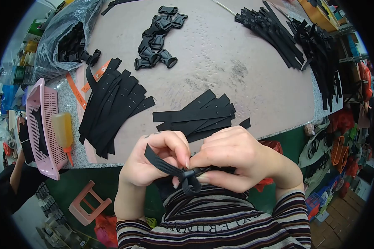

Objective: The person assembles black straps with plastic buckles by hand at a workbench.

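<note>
Close to my body, over the table's near edge, both hands work on one black plastic buckle (190,174) with a black webbing strap (160,162) looped at it. My left hand (153,155) is closed, thumb and fingertips pinching at the buckle's left side, where the strap end curls upward. From the other side my right hand (232,153) pinches the buckle with thumb and forefinger; part of it is hidden by the fingers. Just beyond the hands lies a fan of cut black straps (199,114). A larger bundle of straps (112,103) is further left.
Black buckles (157,39) lie in a row on the table (212,54). A plastic bag (66,37) of buckles stands back left, near a pink basket (50,124) and a yellow glue bottle (63,130). Strap bundles (274,35) lie back right. A pink stool (89,203) stands below.
</note>
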Demonstrator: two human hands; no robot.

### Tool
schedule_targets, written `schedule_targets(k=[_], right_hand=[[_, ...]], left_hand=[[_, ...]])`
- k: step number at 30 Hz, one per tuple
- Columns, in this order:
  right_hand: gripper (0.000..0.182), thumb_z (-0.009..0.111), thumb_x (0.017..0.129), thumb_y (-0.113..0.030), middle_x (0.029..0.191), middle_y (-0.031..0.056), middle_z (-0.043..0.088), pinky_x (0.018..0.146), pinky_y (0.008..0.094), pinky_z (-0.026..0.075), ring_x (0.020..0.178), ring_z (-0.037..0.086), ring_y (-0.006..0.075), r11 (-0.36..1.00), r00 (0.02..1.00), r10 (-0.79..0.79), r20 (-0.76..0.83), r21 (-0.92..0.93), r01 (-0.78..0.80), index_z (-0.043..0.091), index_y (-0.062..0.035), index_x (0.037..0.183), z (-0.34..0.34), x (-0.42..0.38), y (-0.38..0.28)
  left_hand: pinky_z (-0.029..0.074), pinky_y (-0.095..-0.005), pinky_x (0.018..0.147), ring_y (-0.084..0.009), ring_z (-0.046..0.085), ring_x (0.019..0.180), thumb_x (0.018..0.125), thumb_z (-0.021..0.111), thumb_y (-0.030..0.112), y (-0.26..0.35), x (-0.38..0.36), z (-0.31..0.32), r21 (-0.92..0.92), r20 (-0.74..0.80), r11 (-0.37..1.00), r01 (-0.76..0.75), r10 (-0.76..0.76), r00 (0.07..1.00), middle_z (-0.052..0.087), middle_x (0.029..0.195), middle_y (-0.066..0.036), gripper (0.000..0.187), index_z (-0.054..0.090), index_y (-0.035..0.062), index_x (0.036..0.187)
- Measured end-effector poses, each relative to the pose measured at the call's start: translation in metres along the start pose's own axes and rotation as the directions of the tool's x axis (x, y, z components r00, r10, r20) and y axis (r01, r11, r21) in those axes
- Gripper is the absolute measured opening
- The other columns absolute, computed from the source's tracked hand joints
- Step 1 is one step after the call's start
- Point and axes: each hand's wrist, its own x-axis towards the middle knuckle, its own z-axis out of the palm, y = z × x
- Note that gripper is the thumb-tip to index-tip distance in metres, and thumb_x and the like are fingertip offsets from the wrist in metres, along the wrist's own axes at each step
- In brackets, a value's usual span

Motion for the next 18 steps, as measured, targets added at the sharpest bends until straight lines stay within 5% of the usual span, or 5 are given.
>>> schedule_targets(k=[8, 13, 16, 18], right_hand=[[0.024, 0.075, 0.082, -0.011, 0.082, 0.0079, 0.065, 0.059, 0.0358, 0.050, 0.069, 0.063, 0.0276, 0.997, 0.994, -0.037, 0.098, -0.069, 0.044, 0.067, -0.0035, 0.103, -0.005, 0.001, -0.002], [0.022, 0.074, 0.083, -0.010, 0.083, 0.0086, 0.065, 0.061, 0.0369, 0.051, 0.070, 0.063, 0.0289, 0.999, 0.994, -0.012, 0.106, 0.044, 0.007, 0.067, -0.0031, 0.103, -0.004, 0.002, 0.001], [0.021, 0.073, 0.084, -0.009, 0.083, 0.0096, 0.066, 0.063, 0.0372, 0.052, 0.071, 0.064, 0.0296, 0.987, 0.996, 0.010, 0.090, 0.161, -0.024, 0.067, -0.0025, 0.103, 0.000, 0.001, 0.004], [0.021, 0.073, 0.084, -0.008, 0.084, 0.0105, 0.066, 0.065, 0.0373, 0.052, 0.073, 0.065, 0.0301, 0.975, 0.996, 0.029, 0.082, 0.219, -0.047, 0.067, -0.0022, 0.103, 0.001, 0.001, 0.003]], left_hand=[[0.048, -0.0251, 0.069, -0.0156, 0.063, 0.082, 0.087, 0.078, 0.007, 0.018, -0.004, 0.006, 0.276, -0.006, 0.960, 0.056, -0.057, 0.998, 0.064, 0.095, -0.010, 0.015, 0.070, -0.0035, 0.094], [0.049, -0.0273, 0.072, -0.0156, 0.063, 0.085, 0.086, 0.078, 0.007, 0.036, 0.000, 0.004, 0.662, 0.124, 0.749, -0.039, -0.059, 0.991, 0.065, 0.092, -0.009, 0.013, 0.069, -0.0017, 0.090], [0.050, -0.0280, 0.073, -0.0156, 0.062, 0.083, 0.091, 0.074, 0.008, 0.031, 0.000, 0.003, 0.640, 0.183, 0.759, -0.118, -0.001, 0.983, 0.064, 0.093, -0.010, 0.015, 0.064, -0.0017, 0.094], [0.050, -0.0288, 0.074, -0.0160, 0.062, 0.083, 0.094, 0.071, 0.010, 0.019, -0.003, 0.006, 0.387, 0.048, 0.921, -0.045, 0.028, 0.998, 0.063, 0.094, -0.011, 0.017, 0.061, -0.0025, 0.100]])
